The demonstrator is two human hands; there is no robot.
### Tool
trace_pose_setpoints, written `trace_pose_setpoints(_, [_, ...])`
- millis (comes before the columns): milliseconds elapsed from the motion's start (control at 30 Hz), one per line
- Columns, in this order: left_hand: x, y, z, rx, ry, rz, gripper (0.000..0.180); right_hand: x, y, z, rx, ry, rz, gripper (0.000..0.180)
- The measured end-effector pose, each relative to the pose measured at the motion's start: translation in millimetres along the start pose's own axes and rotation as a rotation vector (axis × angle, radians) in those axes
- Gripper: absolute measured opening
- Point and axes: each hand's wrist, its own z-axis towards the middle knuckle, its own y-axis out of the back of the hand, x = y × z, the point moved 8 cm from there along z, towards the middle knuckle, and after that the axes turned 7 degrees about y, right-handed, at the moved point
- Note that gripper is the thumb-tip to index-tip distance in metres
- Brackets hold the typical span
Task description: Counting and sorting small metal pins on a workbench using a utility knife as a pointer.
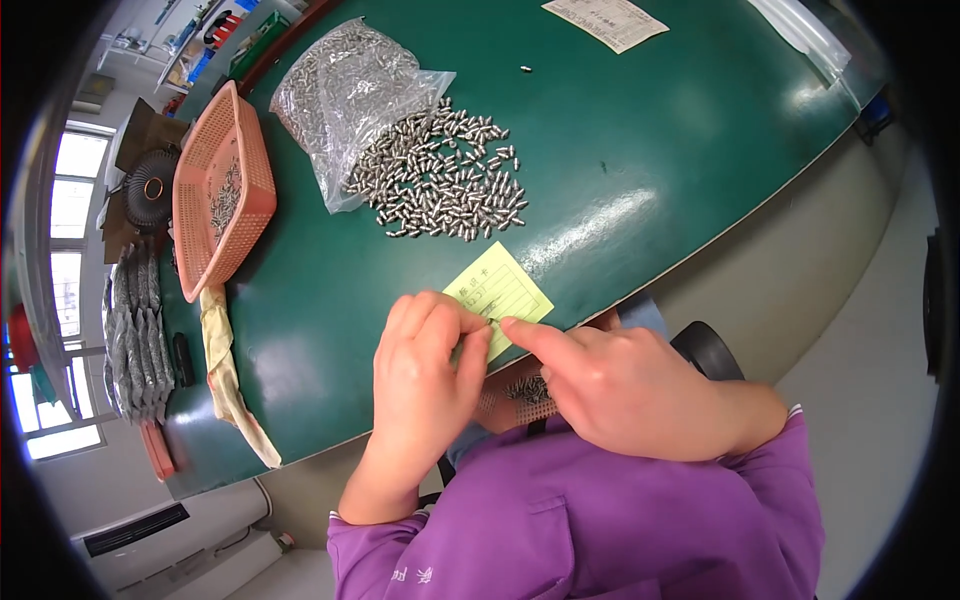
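Observation:
A yellow printed card (510, 282) lies near the front edge of the green table. Over its lower left part, my left hand (425, 355) is closed, with thumb and index finger pinched together. Something small and dark shows at its fingertips, too small to name. My right hand (620, 390) comes in from the right, its index finger reaching to the card beside the left fingertips. The other right fingers are curled under and mostly hidden, so what they hold does not show. Beyond the card spreads a pile of small silvery metal parts (445, 180).
A clear plastic bag (350, 90) full of metal parts lies behind the pile. To the left stands a pink perforated basket (262, 190), beside a cream cloth (225, 365) and several filled bags (140, 340). Below the table edge, another basket (495, 408) holds parts. A paper sheet (610, 20) lies at the back.

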Motion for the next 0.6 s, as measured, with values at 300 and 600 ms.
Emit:
trace_pose_setpoints(300, [1.0,12.2,25.9,0.013,0.040,0.023,0.011,-16.4,31.1,-21.8,-0.378,0.042,0.248,0.048])
trace_pose_setpoints(600, [8.7,1.9,57.2,-0.126,-0.062,0.182,0.010,-18.6,24.1,-27.5,-0.371,0.052,0.246,0.048])
